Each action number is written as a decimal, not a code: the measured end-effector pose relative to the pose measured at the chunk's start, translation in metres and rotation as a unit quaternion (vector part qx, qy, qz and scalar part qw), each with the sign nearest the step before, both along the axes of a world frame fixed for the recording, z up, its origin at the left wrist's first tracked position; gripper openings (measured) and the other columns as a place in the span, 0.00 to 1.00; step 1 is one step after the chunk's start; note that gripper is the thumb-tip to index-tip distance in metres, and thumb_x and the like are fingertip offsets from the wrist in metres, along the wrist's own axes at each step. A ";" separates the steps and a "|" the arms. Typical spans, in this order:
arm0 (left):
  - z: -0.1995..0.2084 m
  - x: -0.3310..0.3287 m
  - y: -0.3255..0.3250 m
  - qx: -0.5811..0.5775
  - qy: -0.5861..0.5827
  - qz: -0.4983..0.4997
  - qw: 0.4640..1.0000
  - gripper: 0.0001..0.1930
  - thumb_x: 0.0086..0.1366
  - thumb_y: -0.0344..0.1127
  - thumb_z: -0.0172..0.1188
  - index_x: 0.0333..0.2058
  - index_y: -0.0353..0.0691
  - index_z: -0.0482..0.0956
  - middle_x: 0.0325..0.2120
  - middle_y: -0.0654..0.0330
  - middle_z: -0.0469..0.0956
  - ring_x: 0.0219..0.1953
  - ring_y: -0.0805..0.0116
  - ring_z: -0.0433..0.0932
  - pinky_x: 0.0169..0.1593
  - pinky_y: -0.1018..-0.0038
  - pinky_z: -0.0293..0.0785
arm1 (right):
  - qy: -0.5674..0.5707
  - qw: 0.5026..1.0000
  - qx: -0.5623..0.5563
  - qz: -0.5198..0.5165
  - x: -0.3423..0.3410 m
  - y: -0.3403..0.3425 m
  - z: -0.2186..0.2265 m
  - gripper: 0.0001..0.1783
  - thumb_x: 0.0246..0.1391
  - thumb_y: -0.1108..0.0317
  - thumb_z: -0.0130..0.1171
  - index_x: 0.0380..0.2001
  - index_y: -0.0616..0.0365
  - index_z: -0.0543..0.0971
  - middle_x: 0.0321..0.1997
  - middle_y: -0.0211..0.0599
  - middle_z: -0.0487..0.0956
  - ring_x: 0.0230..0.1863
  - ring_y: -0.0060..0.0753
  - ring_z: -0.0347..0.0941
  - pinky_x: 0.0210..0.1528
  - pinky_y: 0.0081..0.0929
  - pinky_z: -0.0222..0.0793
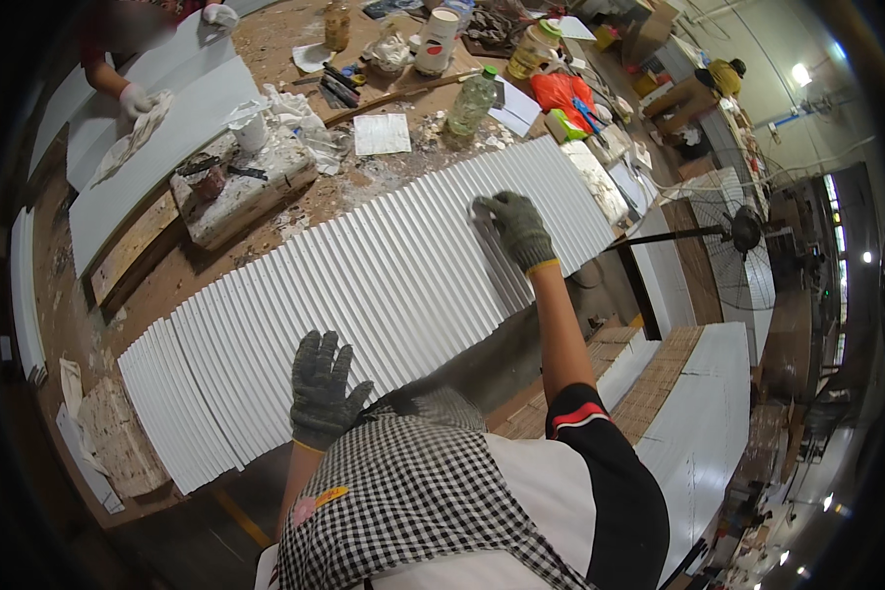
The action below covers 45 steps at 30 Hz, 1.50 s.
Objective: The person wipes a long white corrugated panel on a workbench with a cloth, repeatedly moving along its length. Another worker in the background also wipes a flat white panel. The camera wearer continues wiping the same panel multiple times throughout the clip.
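Hands in grey knit gloves are both pressing on a long white panel with ridges (383, 295); it is lying flat on a dusty brown wooden workbench (295, 211), filling the middle of the frame; its long side is running from the lower left up to the upper right, and the ridges are running across it. The left hand (323, 388) is lying flat with fingers spread near the lower edge, maybe to keep the panel from sliding; it is gripping nothing. The right hand (513, 228) is reaching far up to the right with fingers bent on the ridges; I cannot tell if it is holding anything. A clear plastic bottle with a green cap (470, 100) is standing near the top; another person's white-gloved hand (135, 100) is resting on a flat white board (138, 167) at the upper left.
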State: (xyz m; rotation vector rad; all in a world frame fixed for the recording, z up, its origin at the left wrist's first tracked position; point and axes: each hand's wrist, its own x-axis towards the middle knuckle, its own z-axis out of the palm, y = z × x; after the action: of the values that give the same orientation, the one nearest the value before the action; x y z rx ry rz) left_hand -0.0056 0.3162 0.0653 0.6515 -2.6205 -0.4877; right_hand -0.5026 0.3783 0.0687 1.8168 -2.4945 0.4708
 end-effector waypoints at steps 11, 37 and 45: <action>0.007 0.000 0.001 0.010 0.020 0.006 1.000 0.33 0.63 0.49 0.74 0.61 0.33 0.80 0.69 0.41 0.71 0.77 0.36 0.59 0.76 0.39 0.60 | -0.031 0.996 -0.080 0.013 -0.033 -0.122 -0.015 0.14 0.62 0.64 0.66 0.50 0.42 0.88 0.46 0.49 0.86 0.47 0.61 0.83 0.51 0.53 0.79; 0.021 0.048 0.002 0.053 0.086 0.218 0.971 0.28 0.65 0.41 0.74 0.61 0.38 0.81 0.69 0.48 0.73 0.78 0.41 0.62 0.77 0.44 0.62 | -0.120 0.981 0.114 0.105 0.211 0.083 0.084 0.23 0.61 0.71 0.66 0.59 0.44 0.84 0.54 0.42 0.85 0.56 0.51 0.80 0.61 0.46 0.79; 0.001 0.166 -0.035 -0.126 -0.056 0.461 0.877 0.26 0.69 0.43 0.72 0.62 0.40 0.80 0.68 0.46 0.75 0.75 0.40 0.66 0.76 0.44 0.63 | -0.006 0.985 0.079 0.153 0.203 0.016 0.055 0.19 0.64 0.74 0.62 0.55 0.44 0.87 0.46 0.45 0.85 0.45 0.48 0.82 0.50 0.45 0.80</action>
State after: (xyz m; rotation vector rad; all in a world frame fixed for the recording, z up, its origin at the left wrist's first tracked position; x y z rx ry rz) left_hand 0.1601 0.2809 0.0659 1.7068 -2.0547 0.1897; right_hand -0.2997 0.3943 0.1235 2.2772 -2.3271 0.2959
